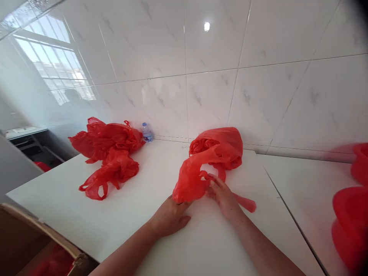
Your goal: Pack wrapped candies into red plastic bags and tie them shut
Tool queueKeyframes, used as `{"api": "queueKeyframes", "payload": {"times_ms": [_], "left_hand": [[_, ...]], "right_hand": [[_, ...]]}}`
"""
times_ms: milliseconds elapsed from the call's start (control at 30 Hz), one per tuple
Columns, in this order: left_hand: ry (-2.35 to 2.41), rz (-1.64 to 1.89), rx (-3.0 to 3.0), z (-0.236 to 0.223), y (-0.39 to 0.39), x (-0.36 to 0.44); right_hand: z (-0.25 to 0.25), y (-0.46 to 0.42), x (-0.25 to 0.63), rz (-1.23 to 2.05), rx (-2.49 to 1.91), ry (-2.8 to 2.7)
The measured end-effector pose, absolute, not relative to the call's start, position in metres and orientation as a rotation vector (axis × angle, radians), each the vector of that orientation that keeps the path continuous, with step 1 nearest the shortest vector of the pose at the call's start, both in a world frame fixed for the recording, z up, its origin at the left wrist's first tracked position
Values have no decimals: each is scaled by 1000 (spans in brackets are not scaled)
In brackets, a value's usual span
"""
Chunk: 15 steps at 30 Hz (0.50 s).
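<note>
A thin red plastic bag (191, 178) stands loosely bunched above the white table in front of me. My right hand (222, 193) grips it at its right side, fingertips closed on a crumpled bit of the plastic. Low at the bag's left end is my left hand (171, 217), palm down, thumb apart; its fingertips are partly hidden by the plastic. Right behind the bag, against the wall, rests a fuller red plastic bag (231, 143), partly overlapped by the nearer one. A red strip of plastic (245, 203) sticks out beyond my right wrist.
Crumpled red bags (110, 142) lie in a heap at the left, beside a small water bottle (147, 132). An open cardboard box (43, 230) with red contents stands lower left. Red rounded objects (352, 218) are at the right edge. A tiled wall (212, 99) borders the table (155, 172).
</note>
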<state>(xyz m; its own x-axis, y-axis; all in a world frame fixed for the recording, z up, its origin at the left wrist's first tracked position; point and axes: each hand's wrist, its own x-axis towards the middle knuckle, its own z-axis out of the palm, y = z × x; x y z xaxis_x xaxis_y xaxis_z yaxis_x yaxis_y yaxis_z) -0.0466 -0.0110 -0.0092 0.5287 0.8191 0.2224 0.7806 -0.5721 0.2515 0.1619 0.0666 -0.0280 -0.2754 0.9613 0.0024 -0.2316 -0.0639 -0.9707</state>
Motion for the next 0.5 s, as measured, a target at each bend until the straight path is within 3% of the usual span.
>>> {"api": "queueKeyframes", "payload": {"times_ms": [267,500], "left_hand": [[1824,593,2224,-1,-10,-72],[1678,438,2651,-6,-22,-62]], "right_hand": [[-21,64,165,1576,-916,-1194],[-22,62,163,1630,-905,-1211]]}}
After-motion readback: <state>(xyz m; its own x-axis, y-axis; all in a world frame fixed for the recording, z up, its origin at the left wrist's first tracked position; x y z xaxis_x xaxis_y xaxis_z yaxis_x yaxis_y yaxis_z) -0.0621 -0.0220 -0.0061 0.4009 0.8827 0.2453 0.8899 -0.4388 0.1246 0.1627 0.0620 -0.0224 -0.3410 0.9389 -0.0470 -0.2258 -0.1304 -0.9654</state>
